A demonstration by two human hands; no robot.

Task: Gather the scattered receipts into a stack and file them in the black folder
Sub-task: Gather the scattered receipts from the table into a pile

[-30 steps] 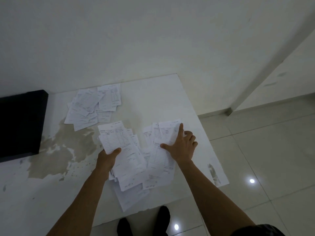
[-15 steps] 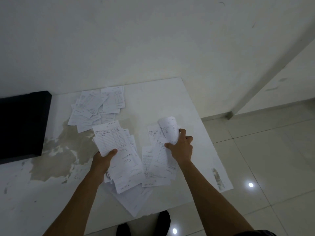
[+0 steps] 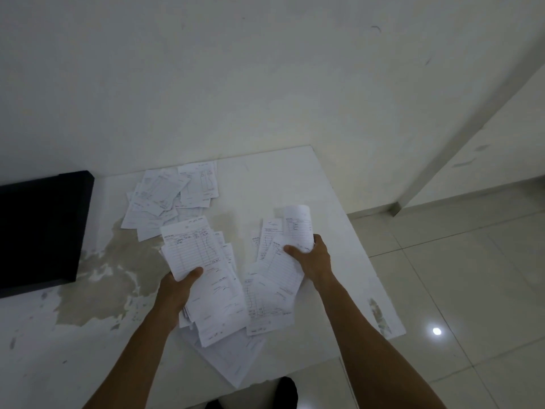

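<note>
On the white table (image 3: 295, 178), the left hand (image 3: 177, 286) grips a bundle of receipts (image 3: 191, 249), thumb pressed on the top sheet and fingers curled out of sight beneath. That bundle sits at the top of a loose fan (image 3: 218, 305) of receipts that spreads toward the table's near edge, with a few sheets hanging over that edge. The right hand (image 3: 314, 258) is closed on a second bunch (image 3: 298, 225) to the right of the fan, thumb on top and fingers wrapped behind; the top sheet curls upward above the knuckles, and the lower sheets of this bunch overlap the fan. A third pile (image 3: 171, 196) lies untouched on the table beyond the fan, close to the wall (image 3: 265, 84). The black folder (image 3: 41, 228) lies flat on the table's left side, left of the pile and well apart from both hands, no receipts on it. Worn brownish patches (image 3: 97, 284) mark the table between folder and fan.
</note>
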